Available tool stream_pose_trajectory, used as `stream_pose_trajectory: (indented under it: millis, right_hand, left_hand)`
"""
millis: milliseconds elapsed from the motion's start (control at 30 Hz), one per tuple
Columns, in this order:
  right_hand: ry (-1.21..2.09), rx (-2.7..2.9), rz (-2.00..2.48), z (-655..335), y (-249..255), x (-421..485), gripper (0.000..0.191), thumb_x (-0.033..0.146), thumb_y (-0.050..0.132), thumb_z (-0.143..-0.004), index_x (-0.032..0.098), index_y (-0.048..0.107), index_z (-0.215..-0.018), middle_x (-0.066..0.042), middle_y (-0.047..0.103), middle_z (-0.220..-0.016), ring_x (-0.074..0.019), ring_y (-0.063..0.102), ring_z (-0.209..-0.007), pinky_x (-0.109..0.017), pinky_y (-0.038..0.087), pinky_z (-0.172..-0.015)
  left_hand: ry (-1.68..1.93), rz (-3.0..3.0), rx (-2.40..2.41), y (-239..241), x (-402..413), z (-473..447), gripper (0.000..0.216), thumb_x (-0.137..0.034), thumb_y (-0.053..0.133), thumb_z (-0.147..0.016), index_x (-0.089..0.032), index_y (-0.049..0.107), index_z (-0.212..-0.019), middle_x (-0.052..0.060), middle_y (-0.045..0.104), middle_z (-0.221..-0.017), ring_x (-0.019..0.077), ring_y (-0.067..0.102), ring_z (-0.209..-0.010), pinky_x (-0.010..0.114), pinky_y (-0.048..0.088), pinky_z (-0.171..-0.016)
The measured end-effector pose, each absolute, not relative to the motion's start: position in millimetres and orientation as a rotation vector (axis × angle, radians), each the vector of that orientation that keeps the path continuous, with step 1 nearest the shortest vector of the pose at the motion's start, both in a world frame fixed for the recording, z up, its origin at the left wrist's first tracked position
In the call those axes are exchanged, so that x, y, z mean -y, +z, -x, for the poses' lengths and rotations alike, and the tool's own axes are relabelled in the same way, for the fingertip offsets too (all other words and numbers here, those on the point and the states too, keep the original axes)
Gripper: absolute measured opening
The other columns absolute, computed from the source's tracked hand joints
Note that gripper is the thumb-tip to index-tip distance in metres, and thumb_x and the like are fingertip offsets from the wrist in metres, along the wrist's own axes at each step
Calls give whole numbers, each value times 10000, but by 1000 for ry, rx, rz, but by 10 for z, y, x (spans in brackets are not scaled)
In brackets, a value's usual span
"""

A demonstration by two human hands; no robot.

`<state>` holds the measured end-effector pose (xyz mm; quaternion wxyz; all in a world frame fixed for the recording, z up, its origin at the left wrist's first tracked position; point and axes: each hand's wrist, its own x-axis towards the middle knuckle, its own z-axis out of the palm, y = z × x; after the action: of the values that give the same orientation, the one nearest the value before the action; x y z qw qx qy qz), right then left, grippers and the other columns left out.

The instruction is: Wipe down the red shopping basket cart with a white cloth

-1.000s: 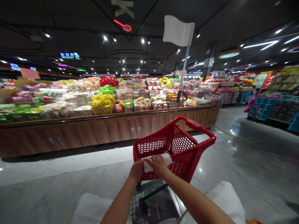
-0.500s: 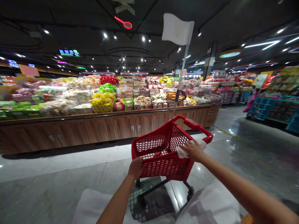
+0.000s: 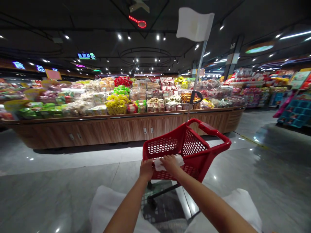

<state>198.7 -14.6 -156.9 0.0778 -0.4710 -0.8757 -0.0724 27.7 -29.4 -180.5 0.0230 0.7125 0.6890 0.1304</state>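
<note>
Left hand (image 3: pixel 146 169): grips the near rim of the cart at its left corner, fingers curled over the edge and pressed together on the red plastic.
Right hand (image 3: pixel 170 163): lies on a white cloth on the same near rim, just beside the left hand; fingers are pressed flat and close together on the cloth, pinning it to the rim.
Cloth (image 3: pixel 179 160): white, crumpled, spread along the top of the near rim; part of it shows on either side of the right hand.
Cart (image 3: pixel 194 149): small red plastic basket with mesh walls, on a dark frame with wheels, tilted a little to the right in the view; nothing can be seen inside it. It stands on the floor straight ahead of the person, between them and the display.
Handle (image 3: pixel 213 131): thick red bar on the far right side of the basket, well apart from both hands.
Pole (image 3: pixel 198 76): thin and grey, rising from the far side of the cart, leaning right, with a white flag (image 3: pixel 194 24) at the top.
Floor (image 3: pixel 60 181): grey glossy tiles with lamp reflections.
Display (image 3: pixel 121 124): long wooden island behind the cart, piled with packed goods in yellow, green, red and white.
Far right: blue racks (image 3: pixel 296 111) and more stocked shelves, too blurred to read.
Ceiling: dark, with spotlights and a red neon sign (image 3: pixel 138 22).
</note>
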Motion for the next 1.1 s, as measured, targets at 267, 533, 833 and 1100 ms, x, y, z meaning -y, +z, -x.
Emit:
stream_pose_trajectory:
  millis: [267,533,833,1100]
  right_hand:
    - [-518,2709,1385,-3502,-1062,96,238,309,519,-933,247,628,-1136,-108,600,-1179,-271,502,-1139,-487,251,-1022]
    - [-416,2768,1530,-3226,-1133,152,451,235,371,-967,325,429,-1405,-115,620,-1106,-263,580,-979,-379,388,-811]
    - [-268,2710,1383,-1624,-1535,265,438,264,352,-985,344,356,-1415,-105,621,-1083,-236,589,-953,-362,424,-776]
    - [-449,2778,1401,-2915,-1277,179,424,176,414,-943,296,483,-1344,-101,624,-1091,-235,586,-952,-337,379,-780]
  left_hand:
    - [430,-2205,-2088,-1795,272,-164,245,-217,486,-874,-150,607,-1076,86,655,-1108,212,562,-1039,309,396,-921]
    - [456,-2179,-2125,-1837,215,-236,214,-198,464,-893,-160,617,-1038,77,666,-1040,215,579,-968,316,407,-877]
    - [399,-2200,-2112,-1849,311,-174,311,-81,410,-878,-137,609,-1112,88,662,-1096,195,571,-1043,283,391,-925]
    - [390,-2212,-2081,-1793,347,-81,221,-223,475,-894,-181,609,-1065,75,657,-1106,204,573,-1021,310,393,-910]
